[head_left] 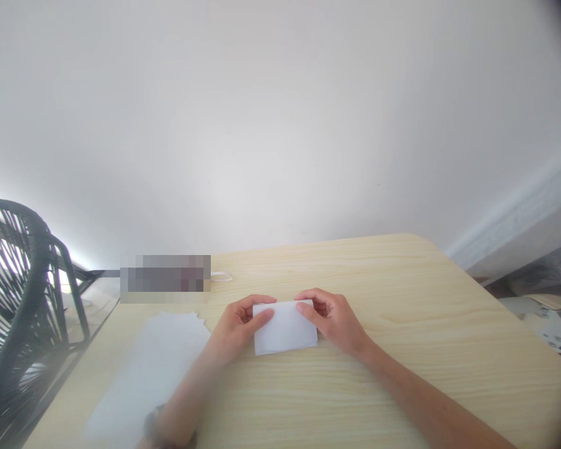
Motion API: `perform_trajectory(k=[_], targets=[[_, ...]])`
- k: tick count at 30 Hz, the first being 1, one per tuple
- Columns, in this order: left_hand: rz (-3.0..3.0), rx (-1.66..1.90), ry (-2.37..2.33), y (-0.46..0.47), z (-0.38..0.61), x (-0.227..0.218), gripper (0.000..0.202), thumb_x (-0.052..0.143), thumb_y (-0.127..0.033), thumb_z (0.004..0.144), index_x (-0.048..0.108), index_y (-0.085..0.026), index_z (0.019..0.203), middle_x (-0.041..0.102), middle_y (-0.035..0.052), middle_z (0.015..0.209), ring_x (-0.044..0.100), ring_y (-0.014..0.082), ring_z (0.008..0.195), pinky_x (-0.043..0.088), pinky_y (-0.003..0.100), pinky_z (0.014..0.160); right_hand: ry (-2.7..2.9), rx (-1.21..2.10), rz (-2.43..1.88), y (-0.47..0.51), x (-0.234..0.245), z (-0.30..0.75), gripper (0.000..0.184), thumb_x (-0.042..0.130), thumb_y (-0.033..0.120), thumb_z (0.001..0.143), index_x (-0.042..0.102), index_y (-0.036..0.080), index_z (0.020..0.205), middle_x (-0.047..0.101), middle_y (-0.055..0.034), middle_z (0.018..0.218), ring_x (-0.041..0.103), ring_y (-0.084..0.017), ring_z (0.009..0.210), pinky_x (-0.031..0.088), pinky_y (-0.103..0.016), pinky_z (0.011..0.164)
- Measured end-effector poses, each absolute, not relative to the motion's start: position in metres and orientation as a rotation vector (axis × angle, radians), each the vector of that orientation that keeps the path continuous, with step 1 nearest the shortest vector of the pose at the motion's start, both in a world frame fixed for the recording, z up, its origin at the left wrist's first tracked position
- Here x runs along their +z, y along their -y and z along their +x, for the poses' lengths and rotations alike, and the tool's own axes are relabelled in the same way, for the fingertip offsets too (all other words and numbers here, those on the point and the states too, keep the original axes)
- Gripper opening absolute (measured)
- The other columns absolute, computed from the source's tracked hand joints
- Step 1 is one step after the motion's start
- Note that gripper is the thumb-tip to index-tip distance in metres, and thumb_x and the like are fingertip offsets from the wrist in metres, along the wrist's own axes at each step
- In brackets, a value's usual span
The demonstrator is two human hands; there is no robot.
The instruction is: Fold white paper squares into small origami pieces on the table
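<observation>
A folded sheet of white paper (pixel 285 329) is held over the middle of the table, its long side running left to right. My left hand (pixel 243 324) pinches its upper left corner, thumb on the face towards me and fingers behind the top edge. At the upper right corner my right hand (pixel 330 318) grips it the same way. Along the bottom of the folded paper the layers show slightly uneven edges. Parts of the fingers are hidden behind the paper.
White paper sheets (pixel 154 362) lie on the wooden table (pixel 425 312), left of my forearm. A blurred-out object (pixel 166 277) and a thin pale loop (pixel 222 276) sit at the back left. A dark woven chair (pixel 32 299) stands at the left; a white wall (pixel 280 125) rises behind.
</observation>
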State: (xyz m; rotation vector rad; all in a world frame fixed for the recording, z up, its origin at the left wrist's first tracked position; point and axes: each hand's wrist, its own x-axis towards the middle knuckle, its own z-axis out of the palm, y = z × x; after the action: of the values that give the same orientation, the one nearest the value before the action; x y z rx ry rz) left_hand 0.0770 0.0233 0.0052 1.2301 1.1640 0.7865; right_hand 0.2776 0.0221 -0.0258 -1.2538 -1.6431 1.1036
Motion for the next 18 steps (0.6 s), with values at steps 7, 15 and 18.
perform_trajectory(k=[7,15,18], targets=[[1.249,0.777,-1.274,-0.0242,0.0787,0.0019,0.03,0.063,-0.039,0.068,0.064,-0.016,0.087,0.064,0.0014,0.07,0.054,0.0145,0.061,0.039,0.022,0.053,1.633,1.159,-1.225,-0.0215,-0.0248,0.2783,0.027,0.052,0.04,0.078,0.061,0.018,0.091,0.054,-0.0003,0.065,0.049,-0.01,0.053,0.04,-0.021,0.049],[1.165,0.803,-1.24,-0.023,0.0808,0.0032,0.028,0.065,-0.036,0.067,0.064,-0.015,0.085,0.065,0.0016,0.069,0.056,0.014,0.061,0.04,0.022,0.054,1.576,1.247,-1.212,-0.0215,-0.0264,0.2781,0.027,0.053,0.039,0.078,0.06,0.018,0.093,0.057,-0.0017,0.069,0.053,-0.012,0.056,0.042,-0.022,0.05],[1.17,0.821,-1.229,-0.0231,0.081,0.0027,0.027,0.066,-0.036,0.065,0.065,-0.015,0.083,0.066,0.0022,0.071,0.056,0.0144,0.061,0.04,0.022,0.053,1.554,1.292,-1.211,-0.0214,-0.0272,0.2784,0.029,0.052,0.041,0.078,0.059,0.018,0.094,0.059,-0.0019,0.067,0.054,-0.012,0.056,0.042,-0.022,0.05]])
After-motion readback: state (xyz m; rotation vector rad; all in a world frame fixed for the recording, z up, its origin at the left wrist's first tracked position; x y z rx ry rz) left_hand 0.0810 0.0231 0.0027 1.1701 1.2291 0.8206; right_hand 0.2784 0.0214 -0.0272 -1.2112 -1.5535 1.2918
